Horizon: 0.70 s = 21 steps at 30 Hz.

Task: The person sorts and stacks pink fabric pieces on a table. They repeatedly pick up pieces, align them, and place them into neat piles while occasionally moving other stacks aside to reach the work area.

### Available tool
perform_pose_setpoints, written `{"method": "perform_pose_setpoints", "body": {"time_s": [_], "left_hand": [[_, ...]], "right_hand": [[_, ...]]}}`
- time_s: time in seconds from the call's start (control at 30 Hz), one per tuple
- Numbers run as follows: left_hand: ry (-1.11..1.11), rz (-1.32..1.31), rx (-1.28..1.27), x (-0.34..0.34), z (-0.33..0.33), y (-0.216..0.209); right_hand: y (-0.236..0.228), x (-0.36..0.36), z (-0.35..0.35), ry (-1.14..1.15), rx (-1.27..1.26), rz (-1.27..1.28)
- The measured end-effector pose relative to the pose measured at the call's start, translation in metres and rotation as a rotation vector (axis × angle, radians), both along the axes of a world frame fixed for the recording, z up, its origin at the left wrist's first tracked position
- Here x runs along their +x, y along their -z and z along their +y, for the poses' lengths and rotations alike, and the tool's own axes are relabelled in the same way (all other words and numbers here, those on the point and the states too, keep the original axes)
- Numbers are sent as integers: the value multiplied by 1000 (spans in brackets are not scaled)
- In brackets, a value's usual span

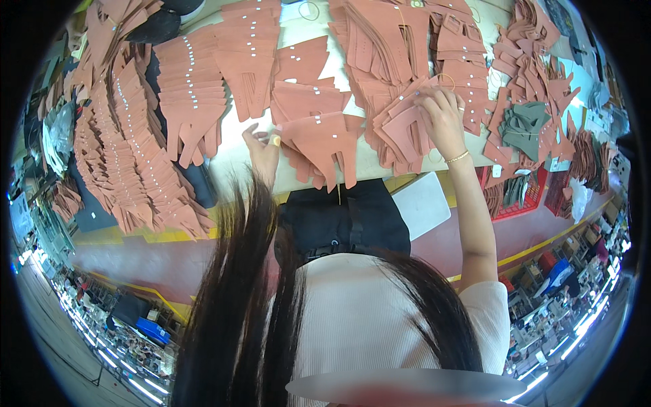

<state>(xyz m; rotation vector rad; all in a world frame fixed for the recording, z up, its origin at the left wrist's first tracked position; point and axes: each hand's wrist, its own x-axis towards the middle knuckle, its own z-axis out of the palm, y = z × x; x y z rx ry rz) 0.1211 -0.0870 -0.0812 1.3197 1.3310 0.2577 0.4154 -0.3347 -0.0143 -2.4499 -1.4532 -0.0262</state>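
The right hand is raised well forward over the worktop, forearm extended nearly straight from the shoulder, wrist bent down, a thin bracelet at the wrist. Its grip is closed on the top of a fanned stack of terracotta cut pieces, fingers curled over the upper edge, thumb behind; the stack lies on the worktop just in front of the person, slightly right of centre. The left hand sits lower and nearer the body, forearm hidden behind hanging dark hair. Its fingers are loosely curled and apart, holding nothing; the fingertips lie just beside a second overlapping group of terracotta pieces with small white labels, contact not clear. Further rows of the same labelled pieces cover the worktop to the left and rear. A small heap of grey-green pieces lies to the right, near a red crate. A white board rests below the worktop edge.
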Motion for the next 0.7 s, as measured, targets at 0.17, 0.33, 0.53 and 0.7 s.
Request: {"method": "perform_pose_setpoints", "body": {"time_s": [0.17,0.33,0.53,0.7], "left_hand": [[-23,-18,-453,-8,-23,-10],[139,-92,-363,4,-58,-7],[7,-181,-392,12,-66,-7],[-207,-200,-493,17,-76,-12]], "right_hand": [[-1,0,0,-2,-10,18],[-1,-1,1,-17,-49,17],[-2,-3,3,-25,-30,51],[-2,-3,4,-38,6,25]]}}
